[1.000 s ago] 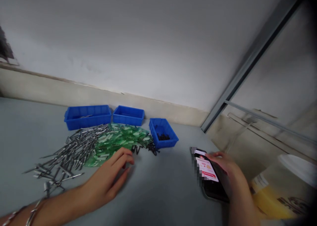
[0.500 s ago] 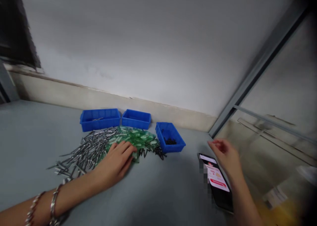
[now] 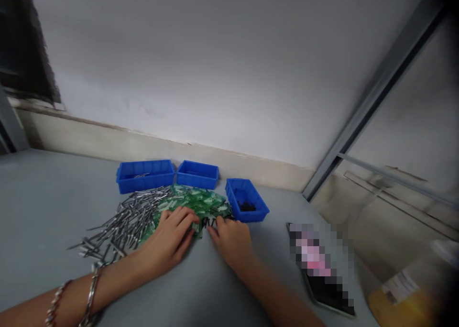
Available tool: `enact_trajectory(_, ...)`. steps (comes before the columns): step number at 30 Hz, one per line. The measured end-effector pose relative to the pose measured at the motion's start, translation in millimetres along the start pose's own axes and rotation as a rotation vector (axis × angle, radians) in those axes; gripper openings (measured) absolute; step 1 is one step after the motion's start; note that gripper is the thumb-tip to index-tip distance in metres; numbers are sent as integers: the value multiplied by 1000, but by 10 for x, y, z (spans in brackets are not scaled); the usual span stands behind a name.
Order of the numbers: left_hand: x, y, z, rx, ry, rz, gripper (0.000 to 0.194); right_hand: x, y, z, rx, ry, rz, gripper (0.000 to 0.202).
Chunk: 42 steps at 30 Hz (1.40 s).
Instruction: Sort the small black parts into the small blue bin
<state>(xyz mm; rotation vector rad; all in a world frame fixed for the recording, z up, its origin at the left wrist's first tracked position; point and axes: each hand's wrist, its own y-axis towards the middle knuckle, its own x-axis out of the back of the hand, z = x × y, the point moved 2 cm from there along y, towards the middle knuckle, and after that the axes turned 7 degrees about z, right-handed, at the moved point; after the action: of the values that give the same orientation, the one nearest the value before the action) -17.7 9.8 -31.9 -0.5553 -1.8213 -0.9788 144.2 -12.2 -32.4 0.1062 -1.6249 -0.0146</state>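
Sorting step: left hand (image 3: pixel 168 243) rests flat, fingers spread, on the heap of flat green plastic pieces (image 3: pixel 190 203); right hand (image 3: pixel 231 238), holding nothing, fingertips among small black screws (image 3: pixel 215 220) just ahead. Next likely needs a fine pinch.

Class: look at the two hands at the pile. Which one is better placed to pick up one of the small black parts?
Probably the right hand: its fingertips lie at the black parts beside the blue bin, while the left hand rests on the green pieces.

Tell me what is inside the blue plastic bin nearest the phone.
The small blue plastic bin holds a little heap of small black parts on its floor. Its near wall hides the front of the floor; the parts are too small to identify.
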Motion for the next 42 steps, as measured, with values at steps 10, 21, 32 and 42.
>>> enact_trajectory(10, 0, -26, -51, -34, -32, -39, 21, 16, 9, 42, -68, 87, 35, 20)
enact_trajectory(21, -17, -28, -41, -40, -51, -22, 22, 28, -8, -80, -183, 284, 103, 16)
enact_trajectory(32, -15, 3, -61, -2, -20, -10, 20, 54, -88, -67, 119, 358, -48, 15)
enact_trajectory(42, 4, -25, -90, -44, -26, 15, 18, 52, -156, 48, 286, 274, -60, 12)
